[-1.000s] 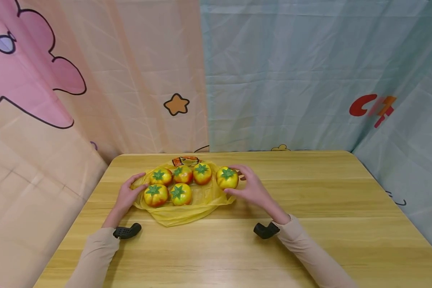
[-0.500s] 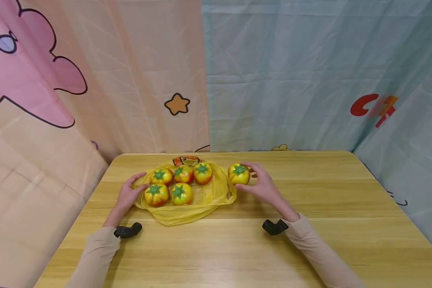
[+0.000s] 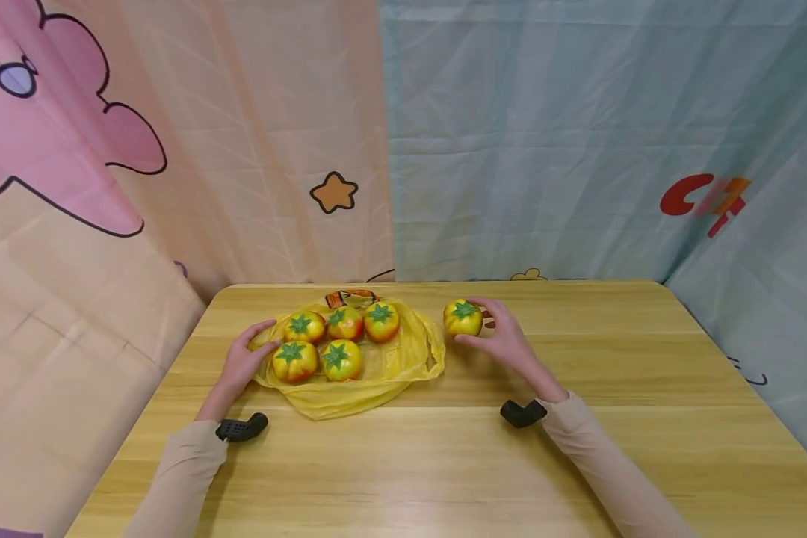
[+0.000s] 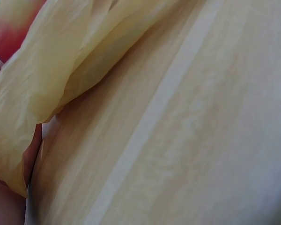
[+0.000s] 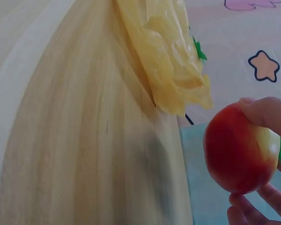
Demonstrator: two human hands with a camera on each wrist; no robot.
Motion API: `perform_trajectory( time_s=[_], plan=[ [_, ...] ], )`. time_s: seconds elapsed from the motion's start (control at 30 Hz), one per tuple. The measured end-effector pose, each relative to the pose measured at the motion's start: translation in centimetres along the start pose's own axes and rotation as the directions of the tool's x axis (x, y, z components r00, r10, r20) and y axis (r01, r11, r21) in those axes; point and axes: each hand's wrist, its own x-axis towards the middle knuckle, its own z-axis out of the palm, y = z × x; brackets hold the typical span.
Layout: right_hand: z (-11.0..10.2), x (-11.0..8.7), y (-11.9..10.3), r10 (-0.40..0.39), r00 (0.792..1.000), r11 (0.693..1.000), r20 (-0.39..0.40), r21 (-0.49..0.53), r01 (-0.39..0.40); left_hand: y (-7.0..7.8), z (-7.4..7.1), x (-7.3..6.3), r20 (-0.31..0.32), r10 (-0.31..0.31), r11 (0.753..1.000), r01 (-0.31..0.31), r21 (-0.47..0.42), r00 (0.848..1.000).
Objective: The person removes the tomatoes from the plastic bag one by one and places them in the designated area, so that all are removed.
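Head view shows the right hand [image 3: 504, 344] pinching 1 tomato [image 3: 460, 321] (probably light, firm and slippery, best held round its widest sides), while 5 more tomatoes [image 3: 342, 362] lie in a yellow bag [image 3: 413, 362] between the hands, the left hand [image 3: 242, 362] at its edge, grip unclear.

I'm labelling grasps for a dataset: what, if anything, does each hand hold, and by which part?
The right hand holds a yellow-red fruit by its sides, between thumb and fingers. The left hand touches the yellow bag; whether it grips cannot be told.
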Motion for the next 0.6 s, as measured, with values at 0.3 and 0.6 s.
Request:
perform_trajectory(
  time_s=[0.3,0.6],
  plan=[
    [0.2,0.9,1.1,0.073,0.997,0.997,0.020,-0.023,-0.072,-0.3,0.0,0.2,0.004,0.001,1.000,-0.001,0.000,1.000],
    [0.4,1.6,2.1,0.104,0.994,0.994,0.043,-0.027,-0.102,-0.1,-0.1,0.1,0.009,0.006,1.000,-0.006,-0.011,1.000]
  ],
)
